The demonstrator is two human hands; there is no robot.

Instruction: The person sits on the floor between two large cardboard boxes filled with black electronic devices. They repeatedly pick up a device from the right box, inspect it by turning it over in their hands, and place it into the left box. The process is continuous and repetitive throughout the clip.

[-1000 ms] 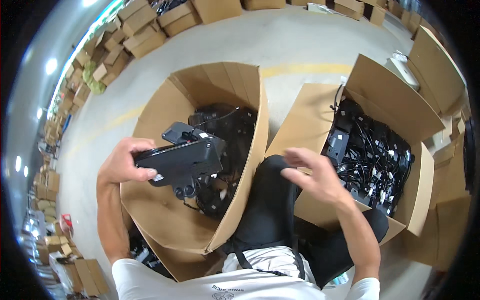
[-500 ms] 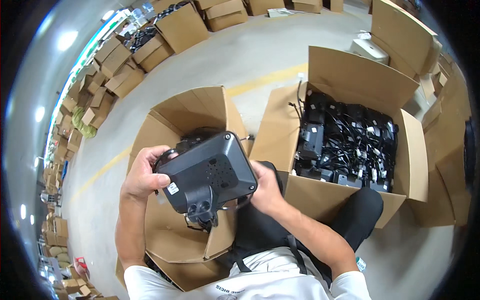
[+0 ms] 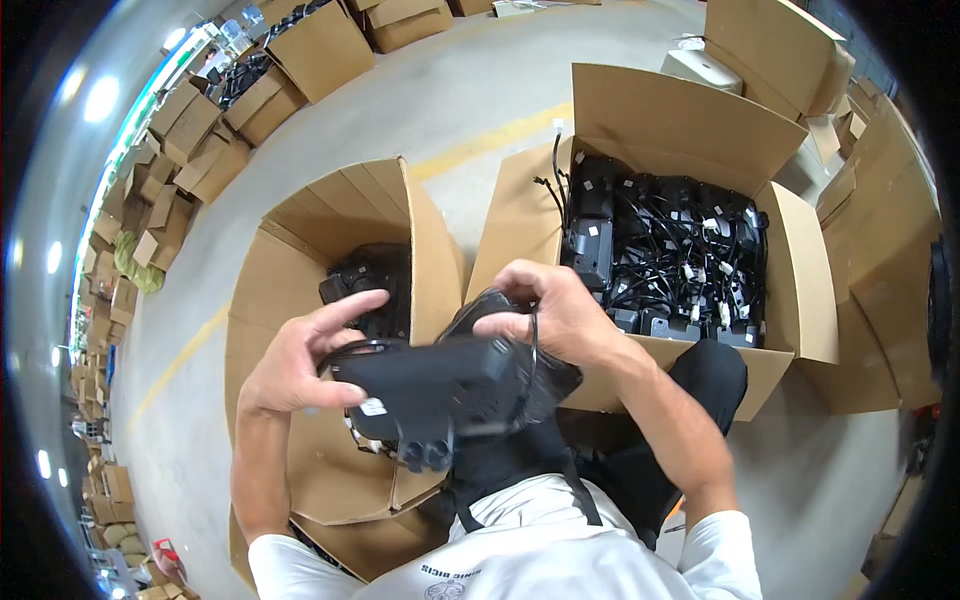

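In front of my lap, a black plastic housing with a rounded mounting bracket and a small white label is tilted and blurred by motion. My left hand grips its left end, thumb at the label's corner and index finger stretched out above. A black cable loops by these fingers. At the upper right of the housing, my right hand is closed, thumb against fingers, on a dark, shiny, crinkled wrap that hangs behind the housing. Part of a cable runs down below that hand.
A cardboard box with black units inside stands beyond my left hand. To the right, a larger open box holds several black housings and tangled cables with white connectors. More cartons line the floor's far left.
The housing has tipped to a flatter angle and dropped slightly. My right hand has moved from its right edge up above it, and the dark wrap now shows there. The view has shifted.
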